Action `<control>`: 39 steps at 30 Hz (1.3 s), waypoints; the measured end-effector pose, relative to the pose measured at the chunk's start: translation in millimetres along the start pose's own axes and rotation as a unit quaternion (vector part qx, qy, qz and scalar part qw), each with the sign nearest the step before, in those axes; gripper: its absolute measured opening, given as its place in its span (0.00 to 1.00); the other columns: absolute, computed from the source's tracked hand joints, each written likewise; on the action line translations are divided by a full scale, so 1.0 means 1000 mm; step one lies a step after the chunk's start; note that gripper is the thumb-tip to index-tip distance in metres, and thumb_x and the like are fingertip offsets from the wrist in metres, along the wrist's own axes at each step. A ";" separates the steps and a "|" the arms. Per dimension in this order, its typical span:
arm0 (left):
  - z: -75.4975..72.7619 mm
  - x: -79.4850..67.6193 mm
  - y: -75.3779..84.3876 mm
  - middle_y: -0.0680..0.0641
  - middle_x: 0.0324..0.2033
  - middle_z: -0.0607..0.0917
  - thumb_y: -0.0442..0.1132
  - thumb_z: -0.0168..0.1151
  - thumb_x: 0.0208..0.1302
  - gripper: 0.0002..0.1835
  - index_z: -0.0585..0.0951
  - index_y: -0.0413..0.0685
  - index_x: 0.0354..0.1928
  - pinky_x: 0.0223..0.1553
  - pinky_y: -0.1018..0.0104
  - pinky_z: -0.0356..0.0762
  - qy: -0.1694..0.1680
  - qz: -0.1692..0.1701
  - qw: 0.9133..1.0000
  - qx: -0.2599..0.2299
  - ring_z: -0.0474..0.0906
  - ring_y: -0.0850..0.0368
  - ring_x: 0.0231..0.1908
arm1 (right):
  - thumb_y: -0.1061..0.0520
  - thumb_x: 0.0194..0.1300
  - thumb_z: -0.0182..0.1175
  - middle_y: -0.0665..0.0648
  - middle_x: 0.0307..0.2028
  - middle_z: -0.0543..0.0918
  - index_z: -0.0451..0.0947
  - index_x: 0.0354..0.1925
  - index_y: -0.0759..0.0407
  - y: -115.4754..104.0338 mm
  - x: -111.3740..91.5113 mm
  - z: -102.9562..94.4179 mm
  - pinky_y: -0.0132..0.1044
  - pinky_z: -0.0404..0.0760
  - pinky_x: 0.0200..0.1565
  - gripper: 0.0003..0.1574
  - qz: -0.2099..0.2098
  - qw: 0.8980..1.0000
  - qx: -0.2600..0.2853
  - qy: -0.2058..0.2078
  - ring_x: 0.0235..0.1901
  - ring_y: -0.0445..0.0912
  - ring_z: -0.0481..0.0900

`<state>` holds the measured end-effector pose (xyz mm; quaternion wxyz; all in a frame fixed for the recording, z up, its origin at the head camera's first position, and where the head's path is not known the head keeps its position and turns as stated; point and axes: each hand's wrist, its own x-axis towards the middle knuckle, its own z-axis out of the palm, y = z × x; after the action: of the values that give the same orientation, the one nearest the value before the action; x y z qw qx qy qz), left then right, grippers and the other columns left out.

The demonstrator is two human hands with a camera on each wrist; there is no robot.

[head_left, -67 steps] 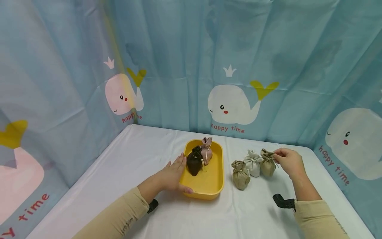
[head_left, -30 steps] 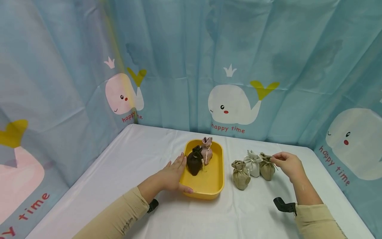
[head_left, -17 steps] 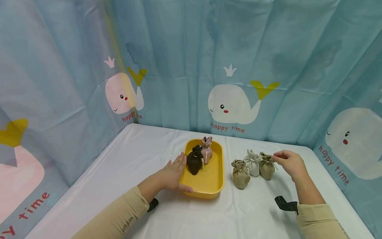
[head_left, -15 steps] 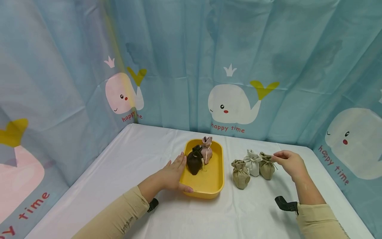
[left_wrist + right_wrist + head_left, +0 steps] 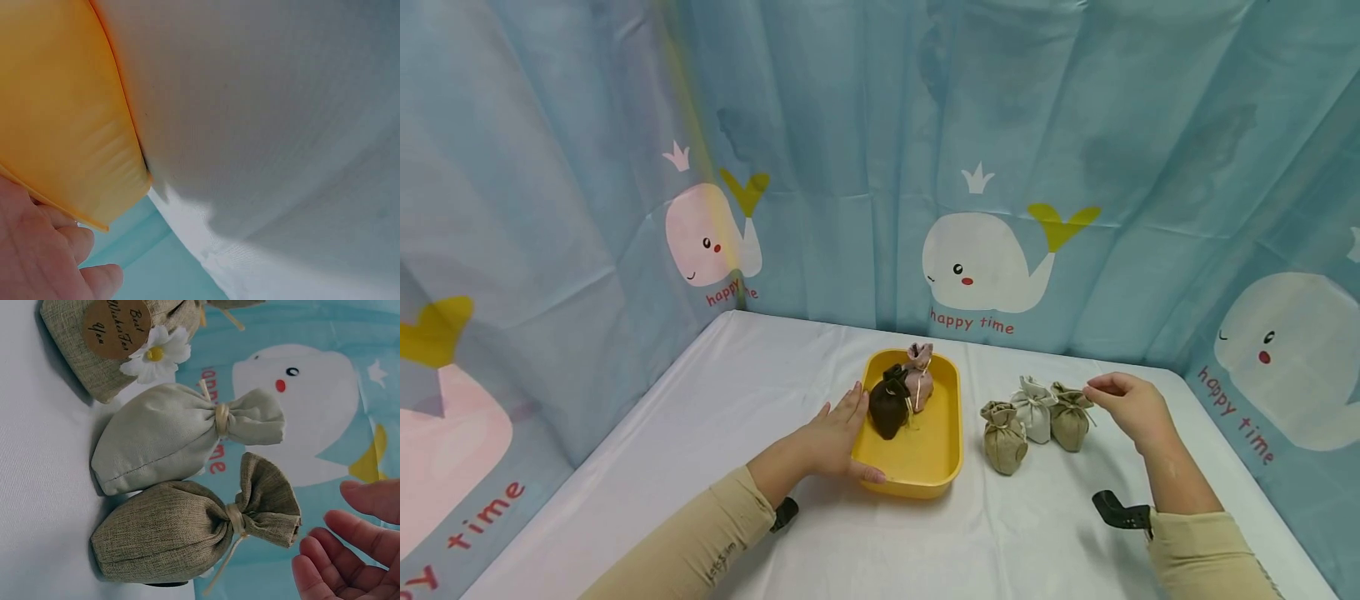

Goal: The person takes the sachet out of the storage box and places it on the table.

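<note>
My left hand (image 5: 833, 437) lies with straight fingers along the left rim of a yellow tray (image 5: 928, 458), thumb at its near edge. Inside the tray are a dark brown drawstring pouch (image 5: 888, 410) and a pinkish one (image 5: 919, 388). To the right of the tray stand a tan pouch (image 5: 1004, 448), a white pouch (image 5: 1036, 417) and a brown pouch (image 5: 1070, 422), all upright. Beside the brown pouch's gathered neck is my right hand (image 5: 1135, 410). In the right wrist view a small gap separates its loosely bent fingers (image 5: 350, 534) from that pouch, and they hold nothing.
A white cloth (image 5: 1000, 533) covers the table. Blue curtains (image 5: 820, 250) with whale prints hang behind it and along both sides. The tan pouch carries a round tag (image 5: 117, 328) and a white cloth flower (image 5: 156, 354).
Earlier my right hand pinched the brown pouch's neck and shifted it slightly toward me; now the fingers have let go and drawn slightly right. My left hand and the tray stay put.
</note>
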<state>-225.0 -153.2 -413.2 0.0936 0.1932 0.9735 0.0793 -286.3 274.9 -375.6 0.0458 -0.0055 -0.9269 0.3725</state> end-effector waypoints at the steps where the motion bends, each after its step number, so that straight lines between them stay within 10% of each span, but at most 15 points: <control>1: 0.000 0.000 0.000 0.41 0.70 0.35 0.84 0.45 0.31 0.72 0.38 0.40 0.70 0.65 0.45 0.43 0.000 0.000 1.000 0.001 0.35 0.50 0.70 | 0.44 0.64 0.54 0.67 0.45 0.78 0.75 0.48 0.65 -0.001 0.000 0.000 0.52 0.73 0.41 0.27 0.001 1.000 -0.002 0.003 0.46 0.59 0.73; 39: 0.001 0.002 -0.001 0.42 0.70 0.34 0.84 0.46 0.29 0.73 0.38 0.41 0.71 0.65 0.46 0.42 -0.007 -0.008 1.000 -0.009 0.33 0.52 0.70 | 0.46 0.64 0.55 0.64 0.43 0.79 0.77 0.46 0.63 -0.066 -0.001 0.025 0.45 0.76 0.40 0.22 -0.082 0.997 0.014 -0.003 0.43 0.56 0.76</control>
<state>-227.2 -153.4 -415.1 0.1030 0.1849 0.9736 0.0857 -285.8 210.2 -348.3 0.0732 0.0720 -0.9189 0.3808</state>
